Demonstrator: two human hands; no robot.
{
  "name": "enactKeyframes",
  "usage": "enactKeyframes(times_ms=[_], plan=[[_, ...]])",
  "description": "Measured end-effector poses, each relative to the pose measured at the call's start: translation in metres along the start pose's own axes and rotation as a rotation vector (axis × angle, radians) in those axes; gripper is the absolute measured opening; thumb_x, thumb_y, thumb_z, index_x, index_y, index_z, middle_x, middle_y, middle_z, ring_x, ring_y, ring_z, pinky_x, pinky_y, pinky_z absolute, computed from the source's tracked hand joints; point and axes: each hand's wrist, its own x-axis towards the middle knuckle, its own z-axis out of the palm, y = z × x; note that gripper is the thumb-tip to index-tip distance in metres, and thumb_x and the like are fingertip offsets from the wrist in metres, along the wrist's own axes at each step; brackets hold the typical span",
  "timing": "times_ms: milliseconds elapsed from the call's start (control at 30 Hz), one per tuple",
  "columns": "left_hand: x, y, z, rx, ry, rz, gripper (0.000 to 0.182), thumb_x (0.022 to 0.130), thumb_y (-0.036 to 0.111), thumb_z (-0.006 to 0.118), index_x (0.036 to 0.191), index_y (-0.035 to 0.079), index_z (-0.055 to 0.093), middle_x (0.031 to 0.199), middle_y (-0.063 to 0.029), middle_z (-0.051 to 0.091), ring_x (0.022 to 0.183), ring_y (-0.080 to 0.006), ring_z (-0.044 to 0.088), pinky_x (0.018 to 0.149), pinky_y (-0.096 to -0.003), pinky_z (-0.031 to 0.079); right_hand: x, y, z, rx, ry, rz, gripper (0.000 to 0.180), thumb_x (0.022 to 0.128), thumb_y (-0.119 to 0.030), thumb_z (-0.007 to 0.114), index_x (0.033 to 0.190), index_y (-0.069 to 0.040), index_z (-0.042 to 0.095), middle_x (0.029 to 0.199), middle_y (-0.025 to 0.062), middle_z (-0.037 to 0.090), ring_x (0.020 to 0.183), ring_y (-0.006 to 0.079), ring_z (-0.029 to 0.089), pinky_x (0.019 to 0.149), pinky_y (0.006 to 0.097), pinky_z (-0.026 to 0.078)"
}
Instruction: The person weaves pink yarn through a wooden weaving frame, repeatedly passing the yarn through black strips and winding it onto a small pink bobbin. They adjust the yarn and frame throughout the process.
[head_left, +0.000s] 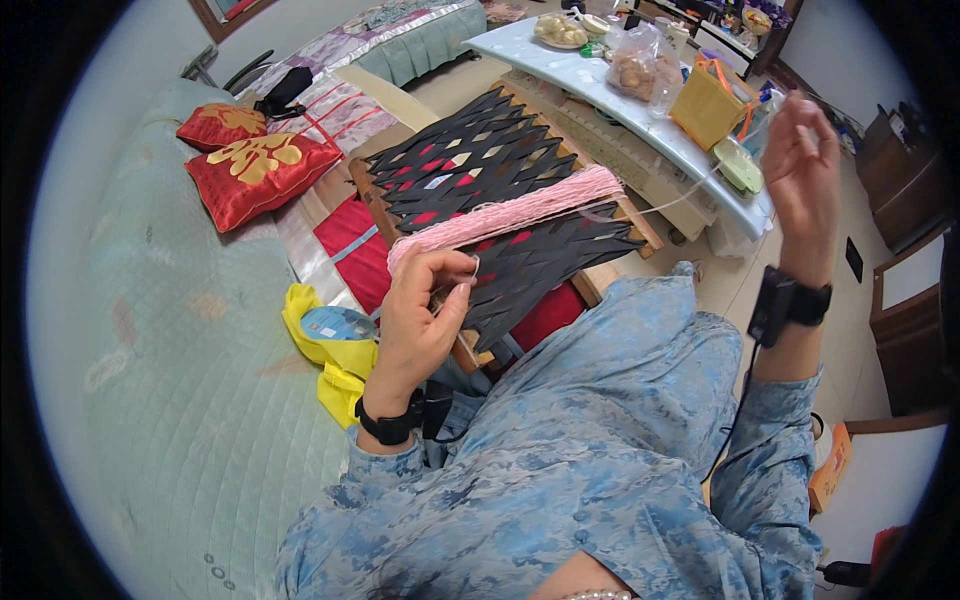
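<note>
A skein of pink yarn lies stretched across a wooden frame woven with black bands. At the near left end of the skein is my left hand, thumb and fingers curled around a thin pale strand that loops by the fingertips. My right hand is raised at the right, well away from the frame, its fingers bent and blurred. A pale strand runs from the skein's right end up towards that hand; its grip on the strand is unclear. Both wrists wear black straps.
Beyond the frame stands a pale blue table with food, plastic bags, a yellow box and a green container. Red cushions rest on the quilted sofa at left. A yellow bag lies near my left wrist.
</note>
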Motion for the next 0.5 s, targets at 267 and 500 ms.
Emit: enactKeyframes(times_ms=[267,500], plan=[[0.001,0.003,0.004,-0.055,0.048,-0.017,0.019,0.087,-0.002,0.060,0.105,0.001,0.057,0.103,-0.0061,0.058,0.094,-0.0140,0.064,0.085,-0.0257,0.050,-0.038,-0.151,-0.132,-0.604,0.535,-0.472,0.020,0.097,-0.022,0.050,0.082,-0.011,0.059,0.099,0.0090,0.070,0.117,0.0230,0.060,0.100,0.0419,0.046],[0.001,0.002,0.004,-0.148,0.016,-0.036,0.019,0.092,-0.002,0.056,0.111,0.000,0.053,0.111,-0.0077,0.059,0.099,-0.0145,0.062,0.090,-0.0273,0.050,-0.193,-0.050,-0.293,-1.437,0.891,0.050,0.041,0.093,-0.042,0.060,0.088,-0.001,0.057,0.081,0.0065,0.060,0.077,0.0189,0.063,0.077,0.0317,0.053]])
